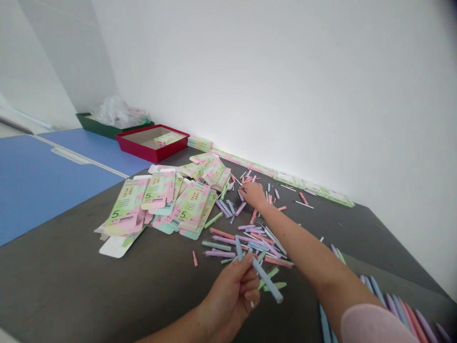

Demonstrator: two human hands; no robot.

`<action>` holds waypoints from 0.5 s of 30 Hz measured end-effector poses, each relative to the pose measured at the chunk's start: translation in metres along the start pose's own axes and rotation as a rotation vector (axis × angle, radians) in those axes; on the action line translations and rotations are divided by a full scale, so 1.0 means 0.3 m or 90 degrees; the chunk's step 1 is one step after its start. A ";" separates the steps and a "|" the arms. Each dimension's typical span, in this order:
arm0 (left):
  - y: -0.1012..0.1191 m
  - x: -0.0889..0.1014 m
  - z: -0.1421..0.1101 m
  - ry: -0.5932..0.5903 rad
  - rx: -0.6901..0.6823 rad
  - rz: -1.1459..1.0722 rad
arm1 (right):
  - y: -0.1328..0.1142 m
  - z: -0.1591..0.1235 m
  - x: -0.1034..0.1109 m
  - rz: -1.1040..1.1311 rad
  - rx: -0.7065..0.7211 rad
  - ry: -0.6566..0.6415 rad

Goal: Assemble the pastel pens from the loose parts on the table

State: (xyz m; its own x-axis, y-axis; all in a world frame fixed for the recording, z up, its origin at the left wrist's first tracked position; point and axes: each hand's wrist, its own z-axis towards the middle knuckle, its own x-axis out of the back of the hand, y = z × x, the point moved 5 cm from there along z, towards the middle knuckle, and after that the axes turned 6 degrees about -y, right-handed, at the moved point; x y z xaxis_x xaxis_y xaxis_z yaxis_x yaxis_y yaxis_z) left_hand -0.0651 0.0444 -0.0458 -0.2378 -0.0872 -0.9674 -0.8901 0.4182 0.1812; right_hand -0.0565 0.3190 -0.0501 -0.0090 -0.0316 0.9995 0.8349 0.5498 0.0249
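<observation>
As flattened printed cartons (pixel 159 200) are seen spread on the dark surface (pixel 53 286), up and to the left of the left hand (pixel 228 302), a pale blue tube (pixel 268 283) is gripped in that hand by curled fingers, its long axis slanting down and right from the palm. Loose pastel tubes (pixel 250 240) are strewn just beyond it, between both hands. Farther right, the right hand (pixel 254 194) is extended over more tubes, its fingers loosely bunched; whether anything is held there cannot be told.
</observation>
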 end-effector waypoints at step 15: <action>0.010 0.010 0.008 0.014 -0.017 0.005 | -0.041 0.097 0.065 0.015 -0.110 -0.134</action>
State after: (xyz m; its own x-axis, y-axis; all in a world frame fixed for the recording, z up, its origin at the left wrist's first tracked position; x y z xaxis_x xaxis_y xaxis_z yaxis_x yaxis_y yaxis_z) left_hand -0.0676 0.0476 -0.0484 -0.2525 -0.1035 -0.9620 -0.8981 0.3952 0.1932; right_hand -0.0829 0.3359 -0.0302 -0.0876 0.1642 0.9825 0.9179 0.3966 0.0156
